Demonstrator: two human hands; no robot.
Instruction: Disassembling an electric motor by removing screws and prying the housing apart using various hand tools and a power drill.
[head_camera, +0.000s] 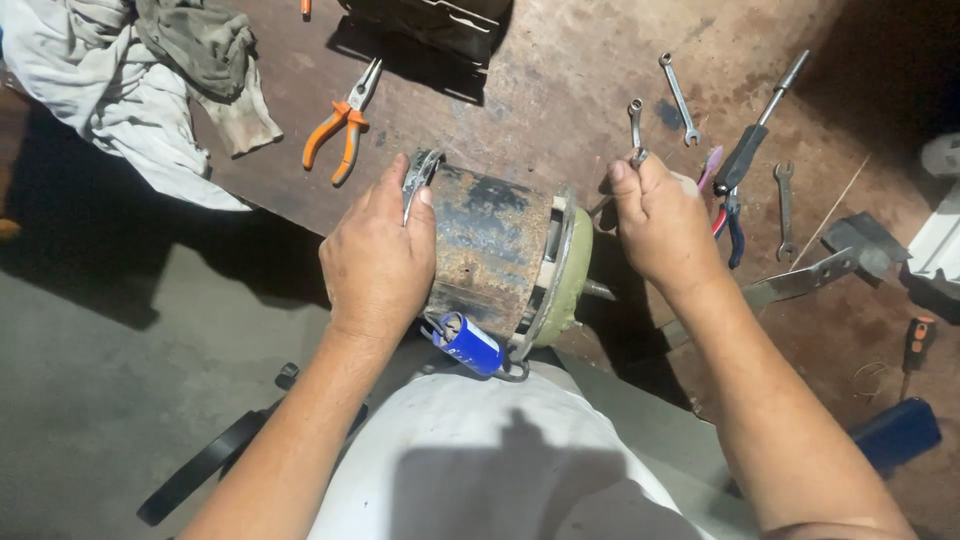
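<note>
Centrally, a rusty cylindrical motor (495, 255) lies on its side at the near edge of the counter (560, 90), its pale green end cap to the right with a short shaft sticking out. A blue capacitor (470, 343) hangs on wires just below its near side.

Left hand (378, 255): palm down over the left end of the motor, fingers curled around a pair of metal pliers (418, 178) whose jaws point up and away. Forearm comes in from the lower left. Hand is closed on the pliers and touching the motor housing.

Right hand (660, 220): back of the hand up, just right of the end cap, thumb and fingers pinched on a small wrench (635, 125) that stands nearly upright. Forearm runs in from the lower right. Whether the wrench head sits on a bolt cannot be told.

Further out on the counter: orange-handled pliers (342, 125) up and left of the motor; a heap of dirty rags (150, 70) at the far left; a second wrench (679, 97), a black-handled screwdriver (758, 120) and another small wrench (785, 205) to the right, well apart from the motor. A dark box (430, 20) sits at the top edge. An orange-handled screwdriver (915, 345) lies at the far right.
</note>
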